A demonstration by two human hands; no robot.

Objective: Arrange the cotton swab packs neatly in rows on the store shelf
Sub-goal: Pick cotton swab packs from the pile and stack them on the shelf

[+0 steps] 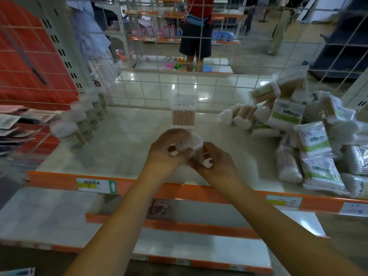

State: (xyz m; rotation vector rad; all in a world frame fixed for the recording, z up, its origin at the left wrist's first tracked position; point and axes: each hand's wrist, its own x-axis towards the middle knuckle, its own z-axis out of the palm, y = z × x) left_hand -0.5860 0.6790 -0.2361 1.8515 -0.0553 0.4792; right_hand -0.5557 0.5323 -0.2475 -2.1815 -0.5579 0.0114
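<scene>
Both my hands hold one cotton swab pack (pixel 194 145) just above the white shelf (pixel 123 140). My left hand (pixel 169 150) grips its left side and my right hand (pixel 216 161) grips it from the right and below. One pack (pixel 183 112) stands upright behind them, near the wire back. A row of round swab tubs (pixel 81 124) runs along the shelf's left side. A loose heap of swab packs (pixel 310 136) lies at the right end.
A wire grid (pixel 179 86) backs the shelf. Orange price strips (pixel 199 193) edge its front, with lower shelves below. Flat packets (pixel 16 124) lie on the neighbouring rack at left. A person (pixel 196 34) stands in the aisle beyond the grid.
</scene>
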